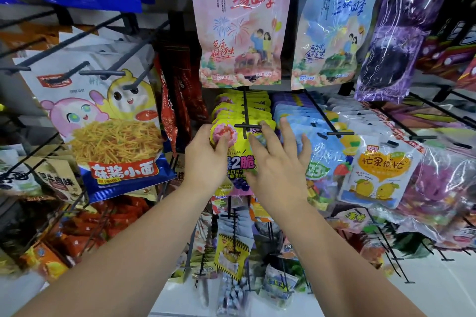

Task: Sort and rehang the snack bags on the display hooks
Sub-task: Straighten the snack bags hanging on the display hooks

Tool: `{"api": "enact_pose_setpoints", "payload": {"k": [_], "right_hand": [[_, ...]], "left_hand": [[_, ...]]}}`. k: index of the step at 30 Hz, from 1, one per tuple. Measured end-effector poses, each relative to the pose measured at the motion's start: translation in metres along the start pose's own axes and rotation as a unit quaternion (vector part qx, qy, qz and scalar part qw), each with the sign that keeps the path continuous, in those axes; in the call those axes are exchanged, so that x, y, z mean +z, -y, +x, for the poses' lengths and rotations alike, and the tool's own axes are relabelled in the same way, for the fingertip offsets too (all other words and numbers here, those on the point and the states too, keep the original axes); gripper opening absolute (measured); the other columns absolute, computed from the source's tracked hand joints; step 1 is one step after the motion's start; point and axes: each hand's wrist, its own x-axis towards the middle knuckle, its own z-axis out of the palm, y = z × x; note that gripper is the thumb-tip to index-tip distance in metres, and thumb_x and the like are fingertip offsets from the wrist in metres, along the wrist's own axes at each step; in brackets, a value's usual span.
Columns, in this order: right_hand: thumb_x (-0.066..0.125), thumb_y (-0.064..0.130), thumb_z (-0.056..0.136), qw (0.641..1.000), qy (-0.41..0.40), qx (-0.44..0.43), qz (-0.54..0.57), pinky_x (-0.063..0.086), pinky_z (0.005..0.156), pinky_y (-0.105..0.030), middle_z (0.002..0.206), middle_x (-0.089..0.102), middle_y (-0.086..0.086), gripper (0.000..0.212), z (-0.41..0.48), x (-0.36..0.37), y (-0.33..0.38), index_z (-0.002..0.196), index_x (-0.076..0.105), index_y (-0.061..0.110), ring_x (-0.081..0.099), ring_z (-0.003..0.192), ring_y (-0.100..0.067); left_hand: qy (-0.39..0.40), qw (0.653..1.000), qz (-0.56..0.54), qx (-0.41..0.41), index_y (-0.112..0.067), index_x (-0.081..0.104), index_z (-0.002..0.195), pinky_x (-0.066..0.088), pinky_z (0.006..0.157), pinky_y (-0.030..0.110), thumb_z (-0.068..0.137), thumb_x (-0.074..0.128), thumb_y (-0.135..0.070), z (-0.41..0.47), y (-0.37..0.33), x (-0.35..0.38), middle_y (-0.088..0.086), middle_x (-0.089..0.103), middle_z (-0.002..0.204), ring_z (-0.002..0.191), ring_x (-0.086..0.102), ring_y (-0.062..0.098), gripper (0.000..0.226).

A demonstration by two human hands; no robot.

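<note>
A row of yellow-green snack bags (240, 159) hangs on a black hook (245, 121) at the centre of the rack. My left hand (206, 159) pinches the left edge of the front yellow-green bag, thumb on its pink picture. My right hand (277, 162) lies flat against the same bag's right side with fingers spread, reaching over toward the light blue bags (301, 121) on the neighbouring hook. Both forearms stretch up from the bottom of the view.
A big noodle bag (113, 131) hangs at the left with bare hooks (103, 73) in front of it. Pink (242, 23) and blue (332, 26) bags hang above, a purple one (396, 33) at right. A mango bag (378, 175) and more hooks crowd the right.
</note>
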Motion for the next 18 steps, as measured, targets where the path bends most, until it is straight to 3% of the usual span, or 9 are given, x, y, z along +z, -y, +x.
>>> {"api": "enact_pose_setpoints", "payload": {"k": [3,5,7,11,14,16,18], "right_hand": [[0.084,0.049,0.067,1.0,-0.013,-0.008,0.009,0.012,0.119,-0.067,0.155,0.048,-0.004,0.073,-0.005,0.003,0.001,0.132,0.064,0.023,0.021,0.155,-0.037],[0.083,0.05,0.07,0.999,-0.019,-0.015,0.025,0.008,0.12,-0.067,0.156,0.046,-0.006,0.071,-0.011,0.007,0.005,0.133,0.063,0.023,0.018,0.156,-0.037],[0.08,0.05,0.073,0.998,-0.027,-0.019,0.052,0.006,0.121,-0.066,0.157,0.046,-0.007,0.068,-0.017,0.011,0.011,0.133,0.063,0.023,0.017,0.156,-0.038],[0.076,0.046,0.078,0.993,-0.038,-0.004,0.109,0.006,0.122,-0.064,0.155,0.047,-0.006,0.056,-0.035,0.019,0.039,0.129,0.066,0.026,0.018,0.156,-0.038],[0.073,0.039,0.082,0.985,-0.062,-0.016,0.158,0.025,0.119,-0.061,0.143,0.057,-0.007,0.039,-0.047,0.026,0.069,0.117,0.07,0.023,0.038,0.145,-0.041],[0.071,0.032,0.085,0.971,-0.07,-0.032,0.224,0.044,0.104,-0.054,0.125,0.065,-0.009,0.027,-0.053,0.032,0.094,0.107,0.073,0.016,0.056,0.123,-0.038],[0.069,0.028,0.087,0.96,-0.056,-0.026,0.274,0.052,0.092,-0.04,0.11,0.065,-0.006,0.021,-0.059,0.034,0.125,0.101,0.074,0.013,0.063,0.105,-0.029]], "left_hand": [[0.016,1.0,0.005,-0.023,-0.019,0.059,0.1,0.039,0.058,0.026,0.099,0.064,-0.035,-0.017,0.001,-0.007,-0.004,0.055,0.074,0.062,0.05,0.011,0.016],[0.035,0.998,0.02,-0.051,-0.023,0.059,0.115,0.047,0.07,0.027,0.098,0.065,-0.035,-0.031,0.005,-0.015,-0.011,0.059,0.086,0.076,0.06,0.011,0.022],[0.052,0.996,0.02,-0.07,-0.025,0.056,0.126,0.049,0.074,0.021,0.098,0.065,-0.035,-0.044,0.01,-0.027,-0.015,0.061,0.095,0.085,0.062,0.001,0.031],[0.095,0.992,0.04,-0.074,-0.028,0.056,0.122,0.044,0.071,0.008,0.098,0.064,-0.035,-0.063,0.026,-0.059,-0.017,0.062,0.099,0.088,0.059,-0.006,0.026],[0.114,0.992,0.04,-0.042,-0.025,0.067,0.104,0.051,0.075,0.019,0.096,0.067,-0.033,-0.071,0.044,-0.09,-0.011,0.069,0.091,0.085,0.063,0.0,0.011],[0.123,0.991,0.038,-0.02,-0.026,0.07,0.092,0.051,0.07,0.022,0.096,0.068,-0.03,-0.075,0.058,-0.116,-0.01,0.07,0.08,0.077,0.064,0.003,0.006],[0.129,0.991,0.033,-0.004,-0.028,0.07,0.081,0.047,0.062,0.021,0.095,0.069,-0.027,-0.079,0.074,-0.147,-0.009,0.068,0.074,0.068,0.061,0.005,0.014]]}}
